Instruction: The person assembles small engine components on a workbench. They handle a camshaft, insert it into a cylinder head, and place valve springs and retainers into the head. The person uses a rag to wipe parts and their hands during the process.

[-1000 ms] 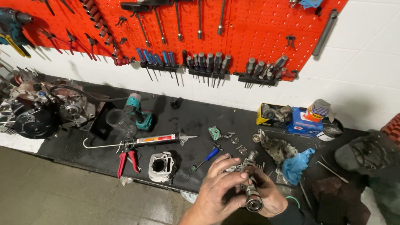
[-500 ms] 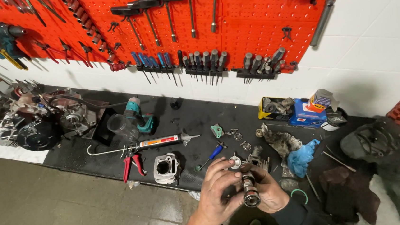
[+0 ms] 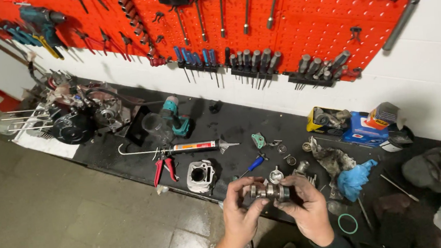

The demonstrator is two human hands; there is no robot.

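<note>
head view: left hand [image 3: 240, 214] and right hand [image 3: 307, 211] both have fingers grasping a short metal shaft [image 3: 269, 191], held level above the black bench [image 3: 241, 122] edge. best kept gripped at both ends, over the bench.

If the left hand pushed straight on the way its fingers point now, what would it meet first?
The left hand points up and right, its fingers already on the small metal shaft held with the right hand. Beyond it, probably the small round metal part on the black bench; depth is unclear.
</note>
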